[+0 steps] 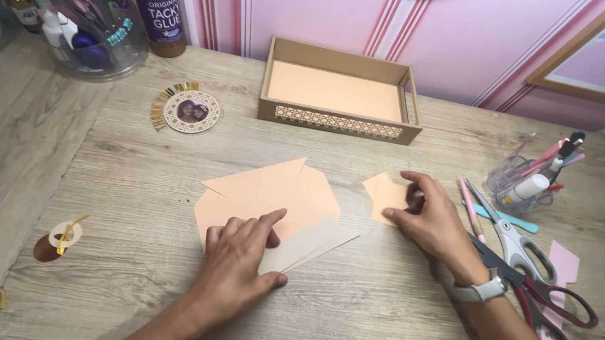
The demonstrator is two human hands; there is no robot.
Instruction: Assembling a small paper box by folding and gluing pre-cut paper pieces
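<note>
A peach paper sheet [270, 189], cut to an irregular shape, lies in the middle of the wooden desk with a cream strip [313, 242] along its lower right edge. My left hand [237, 260] rests flat on the sheet's lower part, index finger stretched out over it. To the right, my right hand [429, 217] pinches a small peach paper piece [384, 193] between thumb and fingers. That piece lies low on the desk, apart from the big sheet. A white watch is on my right wrist.
An open cardboard tray [338, 117] holding peach paper stands at the back. Scissors [531, 273] and pens lie right of my right hand, beside a clear pen cup [522, 185]. A round framed ornament [190, 111], glue bottle [157, 1] and tool jar [81, 27] sit back left; a thread spool [55, 241] front left.
</note>
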